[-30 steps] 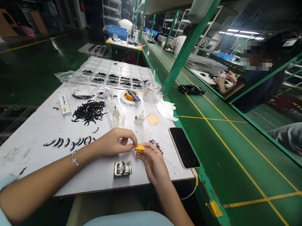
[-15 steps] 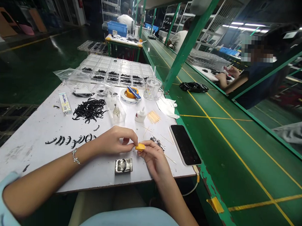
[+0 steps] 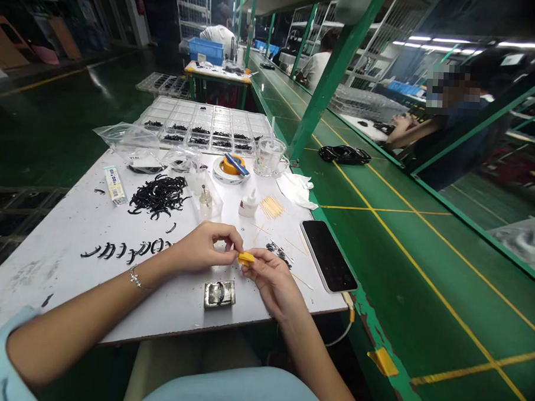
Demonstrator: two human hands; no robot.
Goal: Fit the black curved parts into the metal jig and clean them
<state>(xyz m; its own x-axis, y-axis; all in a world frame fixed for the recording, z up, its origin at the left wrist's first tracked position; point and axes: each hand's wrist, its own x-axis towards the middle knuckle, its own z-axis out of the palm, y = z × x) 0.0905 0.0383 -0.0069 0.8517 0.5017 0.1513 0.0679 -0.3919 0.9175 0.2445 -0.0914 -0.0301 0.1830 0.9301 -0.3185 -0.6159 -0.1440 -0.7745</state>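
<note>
Between my two hands is a small yellow piece (image 3: 246, 257), which looks like folded tape. My left hand (image 3: 210, 245) pinches its left end with thumb and index finger. On the other side, my right hand (image 3: 270, 277) grips it between thumb and fingers. Just below them on the table lies a small metal block (image 3: 219, 294) with a thin black curved part on it. Small black bits (image 3: 278, 254) are scattered beyond my right hand. A row of black curved strips (image 3: 119, 251) lies left of my left hand, partly covered by my forearm.
A pile of black curved parts (image 3: 159, 194), a glue bottle (image 3: 248, 204), toothpicks (image 3: 272, 206), tape rolls (image 3: 231, 168) and a glass mug (image 3: 269, 156) stand farther back. A phone (image 3: 328, 256) lies at right beside the green conveyor (image 3: 408, 230), which carries a black model car (image 3: 344, 155).
The yellow piece has tilted and shifted slightly left between my fingers. Both hands keep hold of it. Across the conveyor, a co-worker's hands have moved.
</note>
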